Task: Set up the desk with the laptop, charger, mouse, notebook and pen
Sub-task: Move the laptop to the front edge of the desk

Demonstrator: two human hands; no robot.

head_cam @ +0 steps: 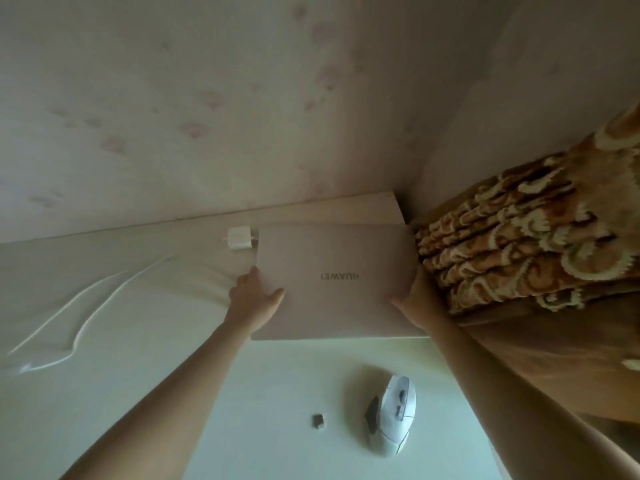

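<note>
A closed pale laptop (332,285) with a brand word on its lid lies at the far right of the white desk (242,393). My left hand (254,296) grips its left edge, thumb on the lid. My right hand (414,299) holds its right edge. A white charger brick (239,238) sits just beyond the laptop's far left corner, and its white cable (86,317) snakes across the left part of the desk. A white mouse (394,414) rests near me on the right, with a small grey USB dongle (319,421) to its left. No notebook or pen is in view.
A patterned brown and cream blanket (519,244) on wooden furniture (554,358) presses against the desk's right side. A pale wall (207,116) with faint marks runs along the desk's far edge and turns a corner at the right.
</note>
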